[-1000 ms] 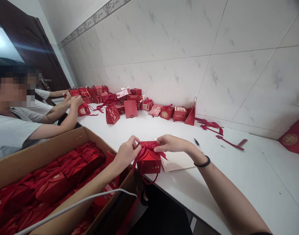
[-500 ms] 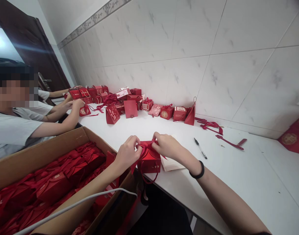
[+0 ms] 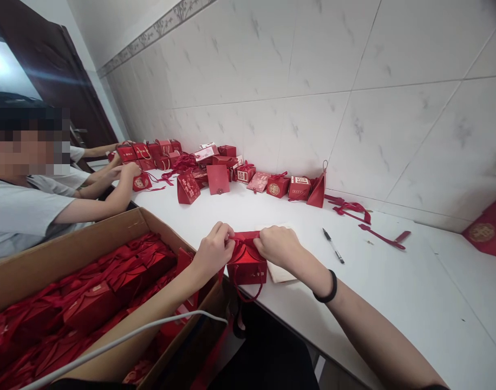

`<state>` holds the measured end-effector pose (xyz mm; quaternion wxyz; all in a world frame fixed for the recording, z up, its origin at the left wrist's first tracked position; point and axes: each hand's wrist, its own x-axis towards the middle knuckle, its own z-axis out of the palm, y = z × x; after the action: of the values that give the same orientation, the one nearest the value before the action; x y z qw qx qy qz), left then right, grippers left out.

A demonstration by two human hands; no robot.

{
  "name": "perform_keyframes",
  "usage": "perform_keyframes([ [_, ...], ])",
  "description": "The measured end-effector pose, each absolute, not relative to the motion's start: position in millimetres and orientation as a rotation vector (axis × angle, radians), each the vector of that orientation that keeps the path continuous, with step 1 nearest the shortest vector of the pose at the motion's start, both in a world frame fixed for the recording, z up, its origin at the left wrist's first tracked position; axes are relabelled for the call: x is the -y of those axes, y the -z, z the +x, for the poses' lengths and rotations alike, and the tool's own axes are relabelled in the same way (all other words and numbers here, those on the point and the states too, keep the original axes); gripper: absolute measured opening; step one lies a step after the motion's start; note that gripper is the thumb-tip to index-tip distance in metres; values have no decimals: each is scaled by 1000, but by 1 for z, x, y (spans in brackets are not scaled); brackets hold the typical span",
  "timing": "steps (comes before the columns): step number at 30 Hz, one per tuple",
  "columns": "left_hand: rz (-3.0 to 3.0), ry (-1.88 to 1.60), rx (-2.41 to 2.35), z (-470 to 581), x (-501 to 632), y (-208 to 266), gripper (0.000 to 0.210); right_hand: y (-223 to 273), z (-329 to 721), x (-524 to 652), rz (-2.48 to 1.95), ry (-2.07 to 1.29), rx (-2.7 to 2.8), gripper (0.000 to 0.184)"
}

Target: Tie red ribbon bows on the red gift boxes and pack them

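Observation:
A small red gift box [image 3: 248,272] with a cord handle hanging down its front sits at the near edge of the white table, directly before me. Across its top runs a red ribbon [image 3: 245,249]. My left hand [image 3: 213,252] is closed on the ribbon at the box's left side, fingers curled tight. On the opposite side my right hand [image 3: 281,248], with a black band on the wrist, grips the ribbon in a fist. The fingers partly hide the ribbon's ends and knot.
At my left stands a cardboard carton [image 3: 162,227] filled with red boxes; a white cable [image 3: 150,325] crosses before it. A pale notebook [image 3: 281,274] lies beside the gift box, a pen [image 3: 333,246] farther right. Red boxes [image 3: 218,180] line the wall. A co-worker [image 3: 32,208] handles boxes leftward.
My fingers have closed tighter round the ribbon, and the right hand's raised finger has folded into a fist. The ribbon's loops over the box look flatter. The box has barely moved.

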<state>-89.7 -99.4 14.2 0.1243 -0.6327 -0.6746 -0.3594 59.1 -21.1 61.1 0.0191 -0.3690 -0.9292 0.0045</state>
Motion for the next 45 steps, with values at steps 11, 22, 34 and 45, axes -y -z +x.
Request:
perform_keyframes([
  [11,-1799,944,2205,-85,100,-24,11,-60,61,15,-1148,-31,2902,33],
  [22,-1717,798,2431,-85,100,-27,14,-62,61,20,-1039,-12,2930,29],
  [34,-2073,1344,2800,-104,105,-41,36,-75,82,-1,-721,-920,2928,55],
  [45,-1988,1815,2814,-106,93,-22,27,-60,74,-25,-647,-1380,2716,25],
])
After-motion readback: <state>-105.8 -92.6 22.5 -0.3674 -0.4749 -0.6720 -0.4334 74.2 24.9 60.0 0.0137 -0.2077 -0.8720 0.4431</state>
